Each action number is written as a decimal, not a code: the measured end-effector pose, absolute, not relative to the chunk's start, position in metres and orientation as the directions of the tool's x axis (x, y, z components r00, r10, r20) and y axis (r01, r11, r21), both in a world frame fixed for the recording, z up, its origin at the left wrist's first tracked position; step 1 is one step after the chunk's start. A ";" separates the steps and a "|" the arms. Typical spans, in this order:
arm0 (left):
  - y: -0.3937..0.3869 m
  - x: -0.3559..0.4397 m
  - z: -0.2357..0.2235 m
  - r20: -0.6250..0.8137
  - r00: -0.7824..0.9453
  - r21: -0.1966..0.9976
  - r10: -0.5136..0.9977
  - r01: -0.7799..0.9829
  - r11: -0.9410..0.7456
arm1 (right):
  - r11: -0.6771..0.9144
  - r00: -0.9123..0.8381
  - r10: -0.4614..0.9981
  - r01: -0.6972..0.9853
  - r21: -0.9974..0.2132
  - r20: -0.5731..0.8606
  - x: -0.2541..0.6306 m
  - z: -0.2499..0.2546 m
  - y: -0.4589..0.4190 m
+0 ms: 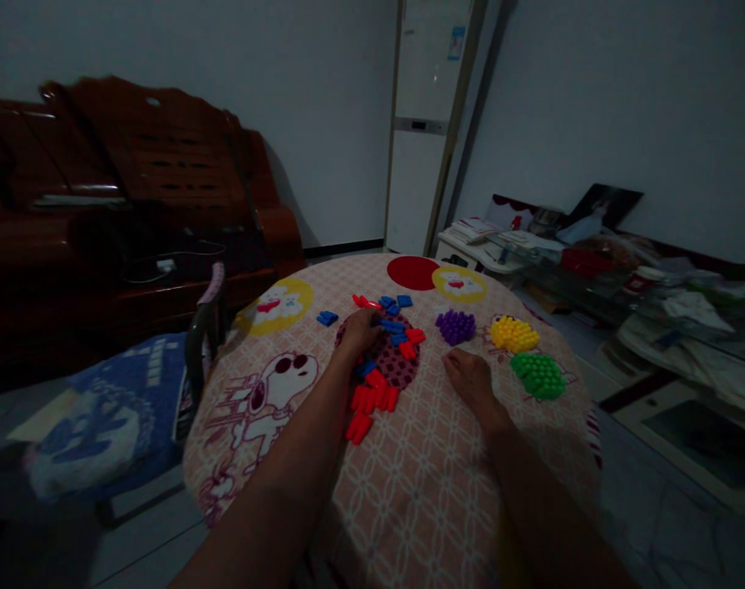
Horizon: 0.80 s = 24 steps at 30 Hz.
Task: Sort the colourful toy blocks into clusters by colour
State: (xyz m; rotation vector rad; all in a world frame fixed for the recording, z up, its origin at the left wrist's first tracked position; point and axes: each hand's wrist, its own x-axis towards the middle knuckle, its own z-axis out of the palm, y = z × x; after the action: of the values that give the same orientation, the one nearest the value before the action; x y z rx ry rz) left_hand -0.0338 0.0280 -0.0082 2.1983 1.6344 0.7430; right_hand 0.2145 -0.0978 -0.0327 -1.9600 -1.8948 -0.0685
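Two bare arms (289,454) reached in over a pink cloth with white loops (421,466). Three colours looked done: a heap of small purple plastic pieces (455,326), a heap of small yellow plastic pieces (514,334) and a heap of small green plastic pieces (538,375) each sat by itself on the right side. Two colours looked not done, because small bright red plastic pieces (375,394) and small dark blue plastic pieces (392,325) lay mixed up on and around a dark red spotted circle (404,374). Most red ones made a bunch at the near side, and a few blue ones lay off to the left. The left hand (360,330) was right in among the mixed pieces, next to some blue ones. I could not tell if it was open or pinching one, because its fingertips were hard to see. The right hand (470,378) was low over the cloth, just beside the purple heap, with the yellow and green heaps farther right. Its fingers looked a bit bent, but I could not tell if they were closed or held anything.
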 end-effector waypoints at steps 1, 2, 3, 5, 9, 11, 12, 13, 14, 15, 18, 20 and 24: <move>0.027 -0.033 -0.005 0.235 0.222 0.549 0.946 0.773 -0.318 | 0.038 0.067 0.940 0.954 -0.298 0.335 0.213 -0.033 -0.098; 0.026 -0.032 -0.002 0.256 0.230 0.573 0.939 0.746 -0.339 | 0.075 0.058 0.930 0.936 -0.343 0.363 0.212 -0.034 -0.098; 0.025 -0.030 0.002 0.279 0.242 0.598 0.929 0.714 -0.365 | 0.116 0.051 0.917 0.914 -0.388 0.396 0.210 -0.035 -0.098; 0.021 -0.025 0.011 0.319 0.287 0.655 0.903 0.623 -0.429 | 0.194 0.048 0.886 0.866 -0.461 0.462 0.206 -0.035 -0.098; 0.008 -0.007 0.027 0.357 0.423 0.723 0.833 0.439 -0.533 | 0.254 0.076 0.862 0.791 -0.557 0.501 0.199 -0.032 -0.099; 0.000 0.003 0.033 0.381 0.478 0.716 0.792 0.389 -0.580 | 0.258 0.095 0.870 0.748 -0.611 0.483 0.198 -0.028 -0.100; -0.004 0.008 0.035 0.386 0.508 0.711 0.770 0.368 -0.600 | 0.261 0.102 0.875 0.724 -0.638 0.474 0.197 -0.026 -0.100; -0.008 0.013 0.036 0.384 0.539 0.708 0.750 0.349 -0.614 | 0.265 0.107 0.880 0.699 -0.664 0.464 0.198 -0.024 -0.100; -0.012 0.018 0.036 0.376 0.569 0.708 0.731 0.333 -0.623 | 0.268 0.109 0.885 0.675 -0.687 0.452 0.198 -0.023 -0.100; -0.015 0.022 0.035 0.365 0.596 0.709 0.715 0.320 -0.628 | 0.270 0.106 0.893 0.652 -0.709 0.437 0.198 -0.021 -0.100; -0.019 0.030 0.031 0.340 0.642 0.712 0.687 0.302 -0.634 | 0.248 0.081 0.932 0.570 -0.783 0.354 0.200 -0.020 -0.101; -0.017 0.029 0.027 0.343 0.646 0.731 0.682 0.272 -0.625 | 0.214 0.064 0.956 0.516 -0.829 0.287 0.202 -0.021 -0.102; -0.004 0.014 0.024 0.384 0.547 0.832 0.744 0.144 -0.536 | 0.141 0.116 0.968 0.490 -0.860 0.224 0.210 -0.024 -0.102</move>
State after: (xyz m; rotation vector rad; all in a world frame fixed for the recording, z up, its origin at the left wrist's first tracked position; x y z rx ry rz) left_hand 0.0140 -0.0042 0.0236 2.0014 0.7159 0.9746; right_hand 0.2103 -0.1015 -0.0241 -1.4820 -1.5075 0.6620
